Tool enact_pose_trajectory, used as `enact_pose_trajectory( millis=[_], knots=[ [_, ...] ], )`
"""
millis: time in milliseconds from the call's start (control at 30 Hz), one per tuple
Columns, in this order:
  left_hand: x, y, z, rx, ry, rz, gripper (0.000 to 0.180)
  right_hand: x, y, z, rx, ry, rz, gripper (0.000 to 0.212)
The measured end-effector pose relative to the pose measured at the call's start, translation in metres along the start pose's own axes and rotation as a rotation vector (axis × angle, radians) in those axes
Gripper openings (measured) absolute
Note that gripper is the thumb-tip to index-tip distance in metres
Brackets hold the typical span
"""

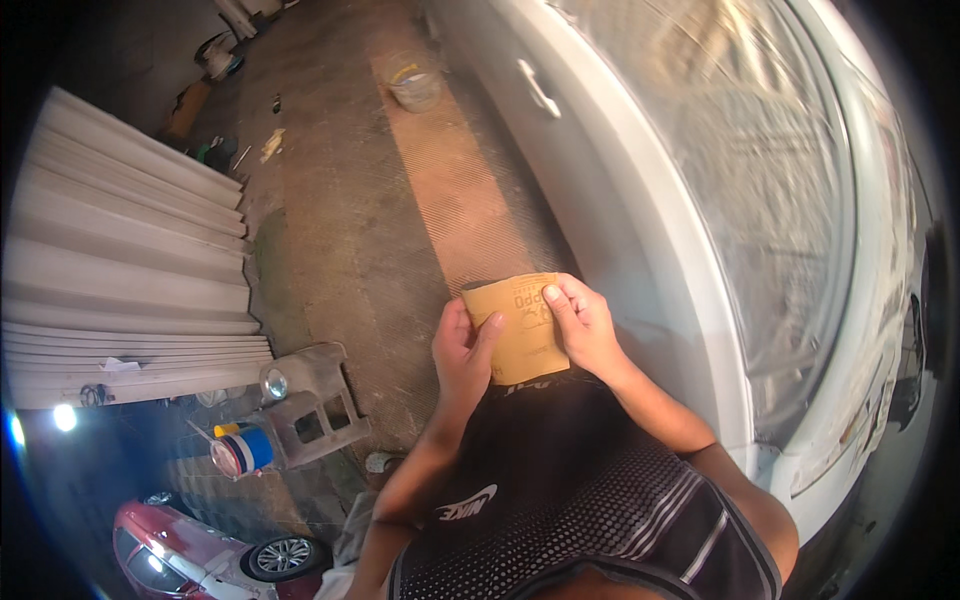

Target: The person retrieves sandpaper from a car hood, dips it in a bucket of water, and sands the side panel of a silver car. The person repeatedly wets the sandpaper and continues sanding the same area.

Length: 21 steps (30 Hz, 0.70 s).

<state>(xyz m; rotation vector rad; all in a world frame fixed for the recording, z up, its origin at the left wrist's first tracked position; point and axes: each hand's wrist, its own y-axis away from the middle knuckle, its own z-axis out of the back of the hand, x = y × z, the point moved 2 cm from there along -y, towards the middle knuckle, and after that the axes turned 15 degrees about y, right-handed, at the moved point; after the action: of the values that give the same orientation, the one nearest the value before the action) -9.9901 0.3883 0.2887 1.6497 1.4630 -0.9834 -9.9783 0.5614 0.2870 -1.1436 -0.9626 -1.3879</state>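
A tan sheet of sandpaper [525, 335], its printed back facing up, is held out in front of my black top. A darker underside peeks out along its upper left edge. My left hand [468, 345] pinches the left side, thumb on top and fingers behind. On the opposite edge, near the upper right corner, my right hand [585, 320] grips the sheet the same way. Beside my right arm stands a white car body [640, 210], apart from the sheet.
Wrinkled plastic film [730, 120] covers the car's window area. A bucket [414, 88] stands on the floor ahead. To the left are a pale pleated curtain [130, 230], a stool-like stand [325, 400] and a blue-banded can [245, 450]. A red car [180, 550] sits at lower left.
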Motion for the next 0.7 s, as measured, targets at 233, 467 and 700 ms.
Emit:
enact_pose_trajectory(
  millis=[233, 467, 700],
  knots=[
    [-0.063, -0.138, 0.08, -0.082, -0.2, -0.014, 0.024, 0.026, -0.132, -0.082, 0.054, -0.045, -0.027, 0.028],
    [-0.088, -0.281, 0.165, -0.24, -0.209, -0.062, 0.027, 0.011, -0.296, -0.175, 0.214, -0.053, -0.037, 0.026],
    [-0.127, -0.428, 0.279, -0.462, -0.452, -0.172, 0.026, 0.004, -0.477, -0.307, 0.234, 0.227, 0.122, 0.016]
  ],
)
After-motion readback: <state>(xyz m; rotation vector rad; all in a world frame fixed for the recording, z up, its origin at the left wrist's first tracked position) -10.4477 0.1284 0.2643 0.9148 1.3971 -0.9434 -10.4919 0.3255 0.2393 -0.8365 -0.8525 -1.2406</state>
